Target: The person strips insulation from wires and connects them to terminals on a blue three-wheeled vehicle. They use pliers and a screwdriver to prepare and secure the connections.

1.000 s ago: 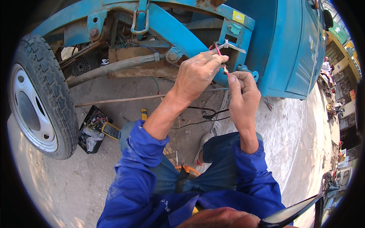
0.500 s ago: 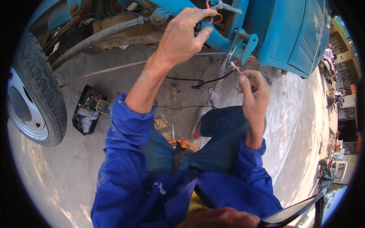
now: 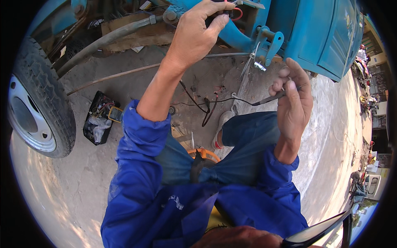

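Observation:
My left hand is raised to the blue vehicle frame, thumb and fingers closed on a small black part. A red wire loops out beside those fingertips. Lower and to the right, my right hand has its fingers curled around the end of a black cable. Something thin and pale shows between thumb and fingers there; its kind is too small to tell. From this hand the cable sags leftward over the ground. A silvery metal fitting hangs under the blue bracket, apart from the hand.
A tyred wheel stands at the left. Beside it lies a black tray of wires with a yellow-edged meter. A blue panel fills the upper right. An orange round object sits between my legs.
My right hand has moved right and slightly down; the red wire with bare strands no longer shows in it, and the black cable now does. My left hand has shifted slightly upward.

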{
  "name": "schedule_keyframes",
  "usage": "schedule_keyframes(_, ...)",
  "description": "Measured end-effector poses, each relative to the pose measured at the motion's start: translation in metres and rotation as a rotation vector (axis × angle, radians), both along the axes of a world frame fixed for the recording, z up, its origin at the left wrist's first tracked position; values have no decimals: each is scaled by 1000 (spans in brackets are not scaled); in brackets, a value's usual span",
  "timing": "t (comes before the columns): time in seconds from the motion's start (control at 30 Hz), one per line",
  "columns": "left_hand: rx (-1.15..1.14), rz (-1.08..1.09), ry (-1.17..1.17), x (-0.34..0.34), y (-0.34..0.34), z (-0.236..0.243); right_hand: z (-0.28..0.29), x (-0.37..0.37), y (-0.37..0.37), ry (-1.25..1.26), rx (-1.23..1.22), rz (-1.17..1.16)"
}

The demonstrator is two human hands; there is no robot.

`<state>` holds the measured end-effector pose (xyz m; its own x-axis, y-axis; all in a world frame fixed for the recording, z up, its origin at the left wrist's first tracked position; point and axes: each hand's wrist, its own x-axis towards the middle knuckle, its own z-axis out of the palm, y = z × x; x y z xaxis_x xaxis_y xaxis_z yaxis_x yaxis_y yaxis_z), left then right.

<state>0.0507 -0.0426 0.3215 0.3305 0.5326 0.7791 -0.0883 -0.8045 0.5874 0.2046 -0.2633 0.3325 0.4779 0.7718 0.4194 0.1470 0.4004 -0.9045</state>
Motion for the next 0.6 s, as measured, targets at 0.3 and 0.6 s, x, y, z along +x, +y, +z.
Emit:
schedule_keyframes(0.3, -249, -163, -9, -9, -7, 14, 41, -37, 46, -523, -145, 71)
schedule_keyframes(0.6, -286, -218, -46, -8, -1, 10, 50, -44, 99, -329, -349, 100)
